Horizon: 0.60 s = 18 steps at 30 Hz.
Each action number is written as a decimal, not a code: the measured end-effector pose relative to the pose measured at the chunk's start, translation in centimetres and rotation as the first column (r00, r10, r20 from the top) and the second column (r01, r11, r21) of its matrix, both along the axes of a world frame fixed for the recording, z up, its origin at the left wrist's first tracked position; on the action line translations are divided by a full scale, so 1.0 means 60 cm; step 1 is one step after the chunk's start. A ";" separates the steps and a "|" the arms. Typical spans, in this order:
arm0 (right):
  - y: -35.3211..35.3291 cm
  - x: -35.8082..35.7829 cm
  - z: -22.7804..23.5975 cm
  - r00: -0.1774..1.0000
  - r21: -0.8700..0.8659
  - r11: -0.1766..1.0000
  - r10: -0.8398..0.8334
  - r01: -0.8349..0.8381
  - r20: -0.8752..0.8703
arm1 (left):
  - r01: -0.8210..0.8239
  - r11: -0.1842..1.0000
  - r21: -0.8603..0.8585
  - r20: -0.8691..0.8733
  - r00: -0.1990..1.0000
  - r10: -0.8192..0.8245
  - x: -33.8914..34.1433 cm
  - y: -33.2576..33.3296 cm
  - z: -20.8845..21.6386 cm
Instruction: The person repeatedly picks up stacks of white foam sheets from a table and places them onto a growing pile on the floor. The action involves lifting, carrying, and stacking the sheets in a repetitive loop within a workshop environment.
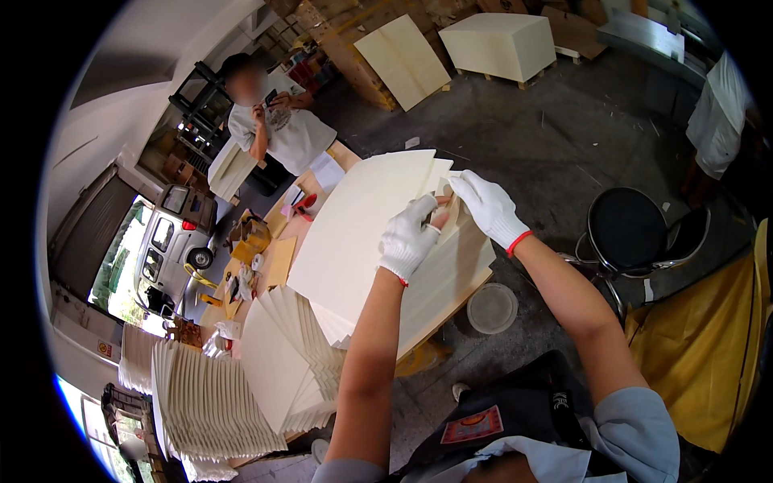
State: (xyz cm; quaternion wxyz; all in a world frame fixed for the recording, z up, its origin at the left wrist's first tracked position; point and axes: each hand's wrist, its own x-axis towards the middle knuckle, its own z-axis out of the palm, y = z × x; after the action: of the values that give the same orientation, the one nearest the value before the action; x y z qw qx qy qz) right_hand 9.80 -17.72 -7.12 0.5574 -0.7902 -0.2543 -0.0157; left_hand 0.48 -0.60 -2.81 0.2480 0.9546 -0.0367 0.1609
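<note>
1. The wooden table (299,232) bears a pile of off-white sheets (362,217), spread over its middle and right side, the layers slightly out of line.
2. The left hand (411,235) is above the table's right side, over the pile; it is half curled, thumb and a finger (their tips look bare beyond the white glove) at a small beige strip (453,211). Whether it grips the strip I cannot tell.
3. The right hand (483,205), gloved in white with a red cuff, is at the table's right edge, fingers together and gently bent, the tips by the strip's upper end; its hold is also unclear.
4. At the table's near left lies a fanned stack of sheets (278,346), with a thick wavy stack (201,394) left of it.
5. Toward the table's far end sits a red tool (304,206); a person (282,129) stands just beyond.
6. Right of the table, on the floor, are a round pale tub (492,308) close by and a black stool (628,229) farther off.
</note>
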 end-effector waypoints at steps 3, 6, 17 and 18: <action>-0.003 -0.006 0.001 1.000 -0.006 1.000 -0.003 0.003 -0.002 | -0.030 0.999 -0.010 -0.039 0.999 0.030 -0.004 -0.008 0.005; 0.000 -0.002 -0.005 1.000 -0.004 1.000 -0.003 0.003 0.012 | -0.029 1.000 -0.009 -0.029 0.999 0.029 -0.003 -0.006 0.004; -0.003 -0.001 -0.003 1.000 -0.053 0.999 -0.005 0.005 0.006 | 0.015 1.000 -0.020 0.038 0.999 -0.014 -0.008 -0.009 0.008; -0.002 0.001 -0.007 1.000 -0.044 0.999 -0.010 0.010 0.011 | 0.033 0.999 0.001 0.037 0.999 -0.033 -0.004 -0.003 0.002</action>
State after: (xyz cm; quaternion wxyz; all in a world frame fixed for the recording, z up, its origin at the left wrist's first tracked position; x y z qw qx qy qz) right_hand 9.89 -17.81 -7.55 0.5381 -0.8036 -0.2537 -0.0172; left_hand 0.23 -0.76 -2.66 0.2495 0.9508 -0.0573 0.1745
